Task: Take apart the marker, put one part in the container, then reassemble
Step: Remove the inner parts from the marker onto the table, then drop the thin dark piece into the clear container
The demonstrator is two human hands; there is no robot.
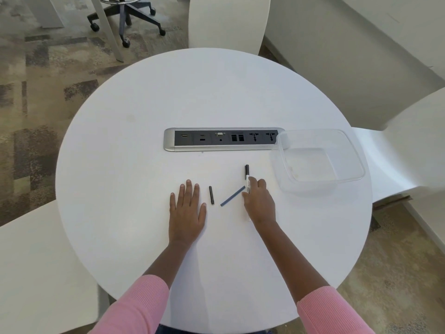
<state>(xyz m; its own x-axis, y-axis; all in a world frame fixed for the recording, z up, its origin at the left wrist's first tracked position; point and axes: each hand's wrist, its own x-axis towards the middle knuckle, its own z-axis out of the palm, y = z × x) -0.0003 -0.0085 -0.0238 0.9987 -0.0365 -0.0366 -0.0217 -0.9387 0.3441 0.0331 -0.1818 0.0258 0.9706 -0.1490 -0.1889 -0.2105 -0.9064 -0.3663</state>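
Head view: marker is in three pieces on the round white counter. Left hand lies flat, fingers spread, holding nothing, just beside the black cap. Right hand pinches the marker barrel mid-length; ink core lies between cap and barrel. Parts look light, stiff, smooth plastic, likely to roll on the slick top; best gripped mid-length. Clear container sits empty at right, overlapping the socket strip. Carpet, white chairs around.
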